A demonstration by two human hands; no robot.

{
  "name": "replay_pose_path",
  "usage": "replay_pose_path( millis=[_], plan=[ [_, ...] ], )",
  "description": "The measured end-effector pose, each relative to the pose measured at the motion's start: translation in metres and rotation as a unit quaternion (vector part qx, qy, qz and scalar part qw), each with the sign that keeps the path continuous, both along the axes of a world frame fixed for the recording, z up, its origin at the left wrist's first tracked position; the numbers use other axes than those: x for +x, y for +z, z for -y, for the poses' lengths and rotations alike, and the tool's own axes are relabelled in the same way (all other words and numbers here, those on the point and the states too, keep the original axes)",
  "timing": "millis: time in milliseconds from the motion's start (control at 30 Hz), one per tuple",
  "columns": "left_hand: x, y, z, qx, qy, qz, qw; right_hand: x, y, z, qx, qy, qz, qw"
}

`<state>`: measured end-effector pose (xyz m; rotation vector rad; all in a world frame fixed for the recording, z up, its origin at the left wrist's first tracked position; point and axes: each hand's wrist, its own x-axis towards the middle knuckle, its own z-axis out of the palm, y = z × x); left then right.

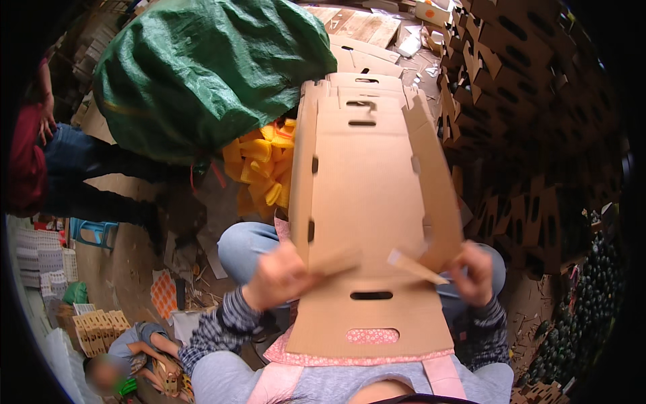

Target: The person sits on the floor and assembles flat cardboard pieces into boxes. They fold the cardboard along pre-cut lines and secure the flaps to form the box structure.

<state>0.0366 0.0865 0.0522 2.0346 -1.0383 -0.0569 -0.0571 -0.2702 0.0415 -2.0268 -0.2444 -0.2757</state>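
Brown cardboard (360, 195) lies across the person's knees (243, 246) in the head view, left wall (303, 195) and right wall (437, 188) partly raised, near end (316, 330) flat over a pink apron (319, 361). The left hand (277, 275) has curled fingers beside the left flap (340, 271); the right hand (473, 273) curls at the right wall's corner, by the right flap (417, 266). Blur hides whether either grips. The step looks like folding in these flaps; the next move probably calls for lifting the near end against them. Yellow nets (259, 161) and a green sack (215, 74) crowd the far left edge; stacked cartons (518, 67) stand beyond a gap at right. Space above the cardboard is open.
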Motion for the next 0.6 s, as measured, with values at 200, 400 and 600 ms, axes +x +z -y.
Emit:
replay_pose_path(
  millis=[200,400,600],
  plan=[
    [-0.017,-0.016,-0.019,-0.001,-0.014,-0.138,0.990,-0.031,-0.031,-0.008,-0.051,0.063,-0.102,0.992],
    [-0.017,-0.051,-0.002,-0.250,0.167,-0.208,0.931,-0.018,-0.050,-0.029,0.488,-0.226,-0.083,0.839],
    [-0.034,-0.053,-0.005,-0.202,0.198,-0.130,0.950,-0.029,-0.054,-0.031,0.304,-0.121,-0.039,0.944]
  ],
)
